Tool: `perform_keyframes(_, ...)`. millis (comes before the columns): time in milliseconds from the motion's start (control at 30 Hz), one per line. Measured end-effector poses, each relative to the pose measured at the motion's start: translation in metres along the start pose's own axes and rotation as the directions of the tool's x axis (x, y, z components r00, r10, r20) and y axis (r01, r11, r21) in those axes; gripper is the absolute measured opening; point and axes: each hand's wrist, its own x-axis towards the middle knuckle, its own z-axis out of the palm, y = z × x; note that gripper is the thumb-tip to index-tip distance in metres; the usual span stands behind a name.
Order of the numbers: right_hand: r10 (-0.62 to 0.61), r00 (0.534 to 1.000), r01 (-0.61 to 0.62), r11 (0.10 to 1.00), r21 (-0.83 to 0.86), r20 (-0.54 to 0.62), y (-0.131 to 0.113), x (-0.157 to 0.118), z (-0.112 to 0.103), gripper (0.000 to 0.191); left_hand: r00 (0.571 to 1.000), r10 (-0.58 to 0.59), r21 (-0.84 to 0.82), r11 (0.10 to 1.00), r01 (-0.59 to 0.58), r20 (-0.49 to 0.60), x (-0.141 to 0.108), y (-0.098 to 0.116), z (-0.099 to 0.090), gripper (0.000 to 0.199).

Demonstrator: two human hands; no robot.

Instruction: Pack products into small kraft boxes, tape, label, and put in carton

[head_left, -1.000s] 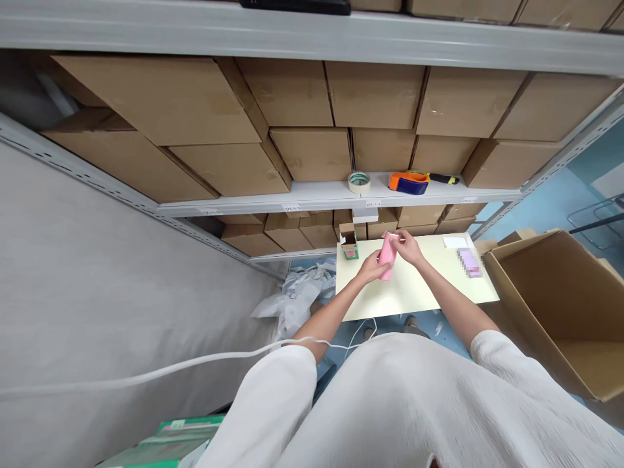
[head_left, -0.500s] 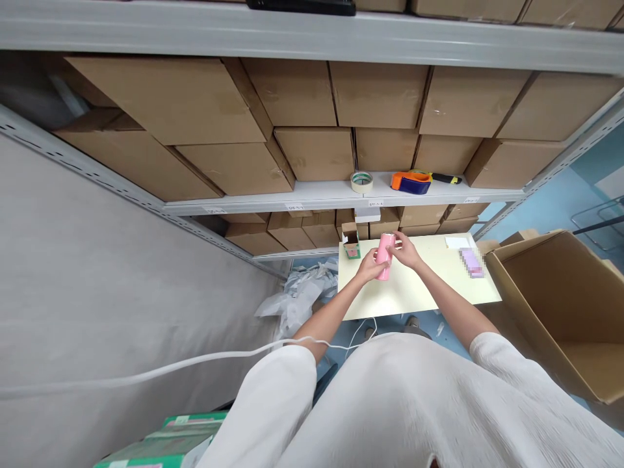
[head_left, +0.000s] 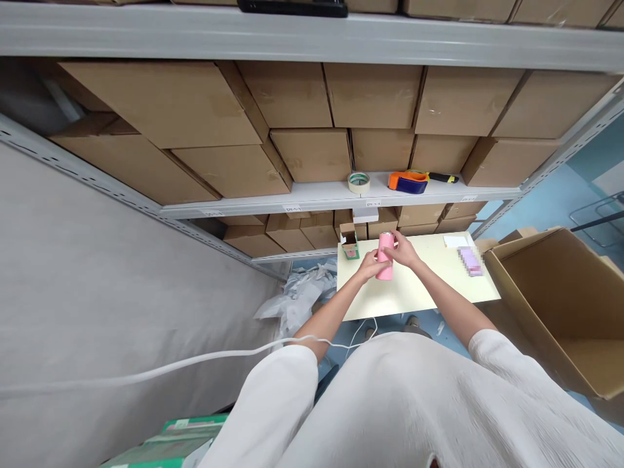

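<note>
A pink cylinder (head_left: 385, 266), like a can or tumbler with a silvery top, is held upright or slightly tilted above the pale yellow table (head_left: 414, 296). My left hand (head_left: 370, 266) wraps its left side, thumb across the front. From the upper right, my right hand (head_left: 403, 250) grips it near the top, fingers closed on its side. A small open green and brown carton (head_left: 350, 242) stands on the table just left of the hands. Whether anything is inside that carton I cannot tell.
A purple item (head_left: 470, 261), blurred out, and a white card (head_left: 455, 241) lie at the table's right. Beside it stands a large open cardboard box (head_left: 541, 312). Boxed shelves hold a tape roll (head_left: 359, 182) and an orange-blue tape dispenser (head_left: 408, 182). A white cable (head_left: 205, 357) crosses at left.
The view has shifted very slightly. Both hands keep hold of the pink cylinder, with the right thumb moved a little along it.
</note>
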Motion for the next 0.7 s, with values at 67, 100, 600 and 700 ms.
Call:
perform_keyframes(67,-0.018,1.0,0.017,0.999,0.03,0.016,0.0,-0.001,0.001,0.084,1.0,0.011,0.01,1.0,-0.011,-0.024,0.001,0.0,-0.001,0.062)
perform_keyframes(100,-0.025,0.999,0.023,0.998,0.05,0.023,0.0,-0.002,0.001,0.084,0.999,0.011,0.003,1.0,-0.011,-0.034,0.001,0.0,-0.002,0.063)
perform_keyframes(600,-0.16,0.986,0.153,0.981,0.123,0.051,0.008,-0.017,0.0,0.053,0.992,-0.121,-0.37,0.921,0.122,0.027,0.015,-0.001,-0.012,0.062)
perform_keyframes(700,-0.165,0.985,0.157,0.976,0.148,0.042,0.007,-0.018,0.001,0.054,0.992,-0.122,-0.328,0.937,0.118,0.009,0.015,0.003,-0.011,0.065)
